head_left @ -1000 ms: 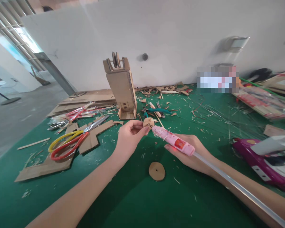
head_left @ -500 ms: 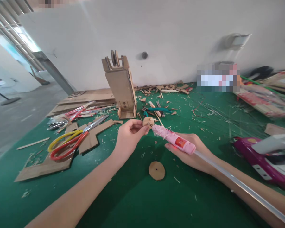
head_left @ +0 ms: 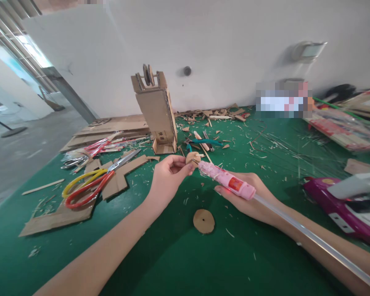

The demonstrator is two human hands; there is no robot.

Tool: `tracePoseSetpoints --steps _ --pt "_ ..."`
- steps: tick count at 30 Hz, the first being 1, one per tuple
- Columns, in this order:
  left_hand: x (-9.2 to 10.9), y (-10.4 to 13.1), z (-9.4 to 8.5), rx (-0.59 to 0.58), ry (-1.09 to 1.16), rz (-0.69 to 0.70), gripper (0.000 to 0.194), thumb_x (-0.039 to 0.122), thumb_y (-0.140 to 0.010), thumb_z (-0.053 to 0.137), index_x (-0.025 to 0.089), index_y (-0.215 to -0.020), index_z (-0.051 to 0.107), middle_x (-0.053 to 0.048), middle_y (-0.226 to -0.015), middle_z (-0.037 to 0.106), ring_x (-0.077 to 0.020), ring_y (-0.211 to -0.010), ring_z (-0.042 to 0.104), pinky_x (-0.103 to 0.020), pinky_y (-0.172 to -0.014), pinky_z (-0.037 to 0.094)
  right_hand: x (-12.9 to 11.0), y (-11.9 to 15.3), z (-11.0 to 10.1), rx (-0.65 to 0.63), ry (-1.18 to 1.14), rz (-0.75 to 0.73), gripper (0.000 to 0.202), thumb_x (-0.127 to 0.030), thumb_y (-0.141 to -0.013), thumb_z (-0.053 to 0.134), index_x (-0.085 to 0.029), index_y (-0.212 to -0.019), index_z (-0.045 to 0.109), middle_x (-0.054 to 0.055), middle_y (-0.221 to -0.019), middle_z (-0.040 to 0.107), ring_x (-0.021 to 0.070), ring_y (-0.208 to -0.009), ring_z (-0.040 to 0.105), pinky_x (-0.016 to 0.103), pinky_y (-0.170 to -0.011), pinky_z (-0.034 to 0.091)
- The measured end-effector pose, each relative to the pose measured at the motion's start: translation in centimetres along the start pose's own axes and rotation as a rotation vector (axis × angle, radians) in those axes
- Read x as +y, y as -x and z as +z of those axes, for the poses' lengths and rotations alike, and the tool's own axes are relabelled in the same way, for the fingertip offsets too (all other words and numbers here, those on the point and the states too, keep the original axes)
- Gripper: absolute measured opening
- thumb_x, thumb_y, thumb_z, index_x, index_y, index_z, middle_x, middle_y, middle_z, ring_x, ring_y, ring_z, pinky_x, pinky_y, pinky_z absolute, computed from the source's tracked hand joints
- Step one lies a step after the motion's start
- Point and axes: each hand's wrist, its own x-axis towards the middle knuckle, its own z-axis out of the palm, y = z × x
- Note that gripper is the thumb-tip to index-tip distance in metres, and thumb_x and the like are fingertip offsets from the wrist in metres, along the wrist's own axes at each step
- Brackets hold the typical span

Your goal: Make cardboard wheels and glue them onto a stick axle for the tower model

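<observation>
My left hand (head_left: 172,174) pinches a small round cardboard disc (head_left: 192,158), with a short pale stick (head_left: 200,155) at its far side. In my right hand (head_left: 249,197) is a pink hot glue gun (head_left: 226,180), its metal tip close against the disc; whether it touches, I cannot tell. A long clear glue stick (head_left: 311,238) runs out of the gun's back over my right forearm. Below, a larger cardboard disc (head_left: 204,222) with a small central hole lies flat on the green table (head_left: 160,263).
A cardboard tower (head_left: 156,111) with a pulley wheel on top stands behind my left hand. Scissors (head_left: 101,179) rest on cardboard scraps at left. Teal-handled pliers (head_left: 206,142) lie beyond the disc. A purple device (head_left: 336,209) sits at right, and scraps line the wall.
Almost nothing differs. The glue gun has shifted very slightly to the right, and both hands keep their hold.
</observation>
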Motion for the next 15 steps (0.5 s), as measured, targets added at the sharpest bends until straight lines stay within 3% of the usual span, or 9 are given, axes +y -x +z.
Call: tracePoseSetpoints --steps 15 --pt "0.27 0.05 0.06 0.014 0.046 -0.032 0.027 0.036 -0.073 0.074 0.015 -0.087 0.064 -0.006 -0.078 0.072 -0.0178 -0.073 0.069 -0.035 -0.077 0.056 -0.03 -0.06 -0.03 0.024 0.029 0.004 0.034 -0.041 -0.086 0.053 -0.020 -0.060 0.045 -0.004 -0.049 0.044 0.0090 -0.042 0.041 0.023 -0.042 0.030"
